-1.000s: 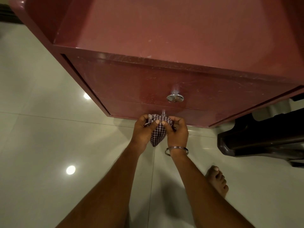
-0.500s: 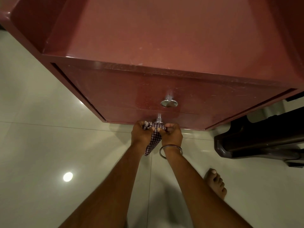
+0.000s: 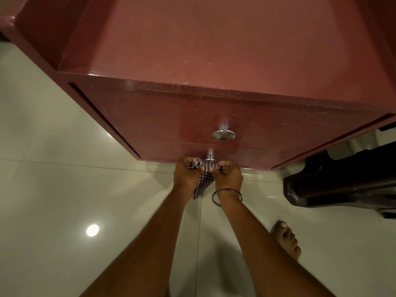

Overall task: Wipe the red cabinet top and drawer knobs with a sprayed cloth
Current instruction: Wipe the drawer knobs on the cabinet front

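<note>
The red cabinet (image 3: 214,50) fills the upper view, its glossy top scuffed near the front edge. A shiny metal upper knob (image 3: 223,133) sticks out of the top drawer front, uncovered. Below it, the lower knob (image 3: 209,157) shows only its stem; its head is wrapped in a dark checked cloth (image 3: 204,181). My left hand (image 3: 186,175) and my right hand (image 3: 229,175) both grip the cloth, pressed around that lower knob, with a cloth corner hanging down between my wrists. A metal bangle circles my right wrist.
A dark brown plastic chair (image 3: 342,181) stands right of the cabinet, close to my right arm. Pale glossy floor tiles (image 3: 64,189) spread to the left and below. My bare foot (image 3: 286,239) rests on the floor at lower right.
Both hands have stayed on the cloth at the lower knob and bunched it tighter, so less cloth hangs down. The view has shifted, showing more of the cabinet top.
</note>
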`<control>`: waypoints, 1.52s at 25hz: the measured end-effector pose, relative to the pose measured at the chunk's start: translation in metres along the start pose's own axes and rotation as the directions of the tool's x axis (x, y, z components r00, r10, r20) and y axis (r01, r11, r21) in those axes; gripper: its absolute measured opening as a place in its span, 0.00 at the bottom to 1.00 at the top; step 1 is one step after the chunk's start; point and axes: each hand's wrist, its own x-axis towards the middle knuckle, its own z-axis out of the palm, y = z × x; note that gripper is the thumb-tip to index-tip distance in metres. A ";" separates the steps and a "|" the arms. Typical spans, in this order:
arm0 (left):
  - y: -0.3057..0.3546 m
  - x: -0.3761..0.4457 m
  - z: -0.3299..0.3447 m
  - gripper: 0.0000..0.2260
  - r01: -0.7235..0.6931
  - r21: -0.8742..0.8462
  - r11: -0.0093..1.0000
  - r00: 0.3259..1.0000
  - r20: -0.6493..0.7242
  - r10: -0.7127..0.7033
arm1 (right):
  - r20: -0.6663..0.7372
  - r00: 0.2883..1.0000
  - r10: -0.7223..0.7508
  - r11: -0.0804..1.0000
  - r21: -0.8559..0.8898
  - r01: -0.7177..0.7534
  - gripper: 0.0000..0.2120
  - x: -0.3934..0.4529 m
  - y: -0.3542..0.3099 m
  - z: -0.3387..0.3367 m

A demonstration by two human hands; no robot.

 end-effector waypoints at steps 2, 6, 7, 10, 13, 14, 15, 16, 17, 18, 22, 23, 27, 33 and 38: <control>0.000 0.000 0.003 0.10 0.004 0.003 1.000 1.000 -0.001 -0.004 | -0.022 1.000 0.013 1.000 -0.021 -0.014 0.10 0.003 0.000 0.002; 0.002 -0.002 0.002 0.12 0.043 0.026 0.999 0.999 -0.002 -0.043 | -0.009 1.000 0.026 0.997 -0.066 -0.027 0.10 0.001 0.000 0.000; 0.004 -0.004 0.001 0.11 0.048 0.026 0.999 0.999 0.003 -0.048 | 0.009 0.999 0.034 0.996 -0.085 -0.034 0.10 0.000 -0.002 -0.001; 0.005 -0.012 -0.004 0.10 0.062 -0.012 0.998 0.998 0.026 -0.061 | 0.037 0.998 0.058 0.998 0.000 -0.058 0.09 -0.007 -0.009 -0.007; 0.020 -0.024 -0.009 0.08 0.043 -0.062 0.997 0.998 0.043 -0.041 | 0.028 0.999 0.030 0.998 0.059 -0.031 0.13 -0.017 -0.023 -0.014; 0.026 -0.026 -0.010 0.08 0.026 -0.072 0.997 0.999 0.047 -0.023 | 0.030 0.999 0.022 0.996 0.080 -0.025 0.13 -0.017 -0.029 -0.015; 0.033 -0.029 -0.011 0.08 0.007 -0.087 0.996 0.999 0.054 -0.003 | 0.026 1.000 0.011 0.994 0.106 -0.014 0.13 -0.018 -0.037 -0.016; 0.038 -0.033 -0.012 0.08 -0.004 -0.108 0.994 0.998 0.057 0.010 | 0.016 1.000 -0.004 0.993 0.115 0.002 0.12 -0.017 -0.042 -0.016; 0.044 -0.036 -0.013 0.09 -0.009 -0.129 0.992 0.998 0.057 0.017 | 0.004 1.000 -0.020 0.994 0.104 0.020 0.12 -0.016 -0.047 -0.017; 0.047 -0.038 -0.013 0.10 -0.006 -0.149 0.989 0.999 0.051 0.014 | -0.003 1.000 -0.028 0.996 0.088 0.028 0.12 -0.016 -0.050 -0.017; 0.067 -0.064 -0.023 0.10 -0.017 -0.230 0.973 0.997 0.068 0.033 | 0.048 0.997 -0.058 0.983 0.177 0.049 0.12 -0.037 -0.073 -0.030; 0.075 -0.070 -0.025 0.11 -0.027 -0.258 0.966 0.996 0.081 0.050 | 0.056 0.996 -0.073 0.977 0.206 0.060 0.12 -0.041 -0.081 -0.035; 0.106 -0.104 -0.039 0.09 -0.046 -0.328 0.943 0.989 0.116 0.089 | 0.290 0.955 -0.064 0.958 0.285 -0.022 0.16 -0.069 -0.109 -0.062; 0.135 -0.163 -0.056 0.09 -0.033 -0.402 0.915 0.986 0.134 0.094 | 0.436 0.889 -0.142 0.985 0.150 0.084 0.14 -0.110 -0.141 -0.108; 0.184 -0.206 -0.060 0.05 -0.034 -0.517 0.855 0.978 0.161 0.136 | 0.468 0.861 -0.197 0.972 0.211 0.107 0.17 -0.140 -0.186 -0.135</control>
